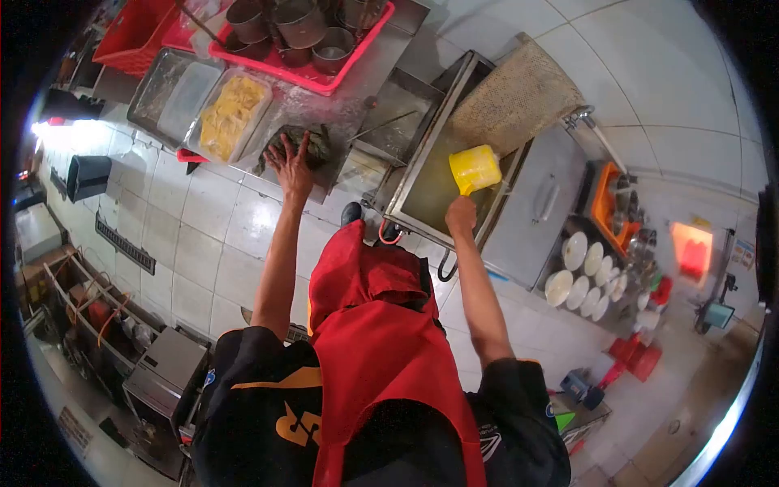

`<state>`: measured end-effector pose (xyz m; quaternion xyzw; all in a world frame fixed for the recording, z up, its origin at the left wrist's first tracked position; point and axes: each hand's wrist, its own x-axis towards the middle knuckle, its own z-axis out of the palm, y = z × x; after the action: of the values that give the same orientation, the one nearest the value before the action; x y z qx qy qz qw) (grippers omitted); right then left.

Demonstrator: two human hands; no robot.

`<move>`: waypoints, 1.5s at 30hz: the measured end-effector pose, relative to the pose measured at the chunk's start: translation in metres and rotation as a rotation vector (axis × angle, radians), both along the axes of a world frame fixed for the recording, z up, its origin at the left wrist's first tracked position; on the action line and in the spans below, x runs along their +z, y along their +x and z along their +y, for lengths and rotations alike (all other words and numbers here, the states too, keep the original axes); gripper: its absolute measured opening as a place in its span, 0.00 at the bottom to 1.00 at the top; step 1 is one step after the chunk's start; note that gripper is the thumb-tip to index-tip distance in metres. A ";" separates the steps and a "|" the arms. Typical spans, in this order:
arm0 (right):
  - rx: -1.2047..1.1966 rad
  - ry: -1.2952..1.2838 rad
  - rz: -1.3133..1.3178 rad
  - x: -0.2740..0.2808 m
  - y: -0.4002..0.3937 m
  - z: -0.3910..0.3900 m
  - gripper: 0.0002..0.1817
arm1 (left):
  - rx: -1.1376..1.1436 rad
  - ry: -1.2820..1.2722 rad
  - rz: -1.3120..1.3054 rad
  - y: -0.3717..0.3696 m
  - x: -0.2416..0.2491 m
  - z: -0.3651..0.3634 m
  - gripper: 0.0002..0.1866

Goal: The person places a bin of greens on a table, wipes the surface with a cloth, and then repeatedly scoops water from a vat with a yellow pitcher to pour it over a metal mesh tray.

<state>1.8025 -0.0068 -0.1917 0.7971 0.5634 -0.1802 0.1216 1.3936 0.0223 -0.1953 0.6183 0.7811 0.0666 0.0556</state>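
Observation:
My right hand [461, 215] is closed around the handle of a yellow dipper [475, 169]. The dipper is tilted over a metal basin [434, 195] of cloudy liquid, its opening out of sight. My left hand [290, 165] lies with fingers spread on a dark, crumpled cloth-like thing [312, 148] at the counter's edge. Beside that hand is a clear tub [235, 118] of yellow food pieces, perhaps noodles or dough sheets.
A pink tray [377, 28] of metal cups stands at the back of the counter. Several white bowls [576, 252] are stacked at the right near an orange basket [604, 203]. A tap [578, 118] rises behind the basin. A metal lid [548, 203] lies right of it.

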 end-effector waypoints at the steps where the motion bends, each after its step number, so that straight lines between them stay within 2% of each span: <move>1: 0.109 -0.129 0.041 -0.014 0.009 0.004 0.13 | 0.028 0.000 0.043 -0.004 -0.008 0.004 0.37; 4: 0.155 -0.023 0.132 -0.030 0.011 0.014 0.14 | 0.021 -0.034 0.079 -0.011 -0.006 0.019 0.35; 8: 0.134 -0.137 0.175 -0.040 0.016 0.034 0.18 | -0.011 -0.069 0.087 -0.021 -0.015 0.032 0.37; 10: 0.033 -0.024 0.308 -0.069 0.036 0.034 0.22 | -0.033 -0.088 0.042 -0.021 -0.011 0.033 0.39; 11: 0.039 -0.026 0.309 -0.060 0.042 0.033 0.22 | -0.026 -0.089 0.042 -0.020 -0.012 0.032 0.39; 13: -0.607 -0.267 1.058 -0.022 0.047 0.019 0.25 | -0.034 -0.078 0.053 -0.019 -0.015 0.030 0.40; 14: -0.601 -0.271 1.057 -0.008 0.041 0.010 0.25 | -0.027 -0.079 0.053 -0.019 -0.013 0.029 0.40; 16: -0.824 -0.136 1.228 0.013 0.030 -0.013 0.24 | -0.022 -0.119 0.069 -0.021 -0.006 0.027 0.41; 17: -0.819 -0.141 1.227 0.019 0.027 -0.024 0.24 | -0.015 -0.121 0.069 -0.023 -0.009 0.027 0.41; 19: -0.856 -0.073 1.458 0.022 0.029 -0.042 0.27 | -0.029 -0.041 0.053 -0.027 -0.018 0.024 0.42; 22: -0.903 -0.066 1.512 0.049 0.021 -0.055 0.27 | -0.014 -0.118 0.045 -0.027 -0.007 0.019 0.41; 25: -0.943 -0.043 1.505 0.078 0.011 -0.055 0.26 | -0.011 -0.084 0.084 -0.032 -0.026 0.017 0.39; 29: -0.798 -0.018 1.396 0.116 -0.010 -0.045 0.21 | 0.013 -0.059 0.058 -0.030 -0.018 0.011 0.37; 31: -0.718 -0.021 1.391 0.126 -0.015 -0.035 0.18 | 0.037 -0.112 0.143 -0.028 -0.012 0.008 0.36; 34: -0.433 -0.018 1.124 0.136 -0.023 -0.019 0.13 | 0.043 -0.148 0.096 -0.027 -0.010 0.005 0.35; 35: -0.421 -0.026 1.123 0.139 -0.029 -0.013 0.13 | 0.056 -0.149 0.094 -0.028 -0.009 0.004 0.35; 37: -0.350 -0.038 0.904 0.141 -0.043 -0.002 0.12 | 0.060 -0.154 0.110 -0.030 -0.006 0.001 0.33; 38: -0.333 -0.045 0.901 0.143 -0.049 0.000 0.12 | 0.068 -0.162 0.097 -0.030 -0.007 -0.001 0.33; 40: -0.191 -0.022 0.770 0.146 -0.063 0.004 0.11 | 0.086 -0.180 0.096 -0.030 -0.009 -0.004 0.33; 44: -0.206 -0.050 0.668 0.131 -0.077 0.019 0.11 | 0.095 -0.188 0.094 -0.027 0.003 -0.010 0.33; 45: -0.082 -0.014 0.563 0.132 -0.083 0.020 0.12 | 0.081 -0.217 0.100 -0.028 0.006 -0.010 0.33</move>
<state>1.7190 0.0130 -0.0595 0.7368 0.5412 -0.4032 -0.0414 1.3658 0.0123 -0.1888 0.5789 0.8100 -0.0470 0.0806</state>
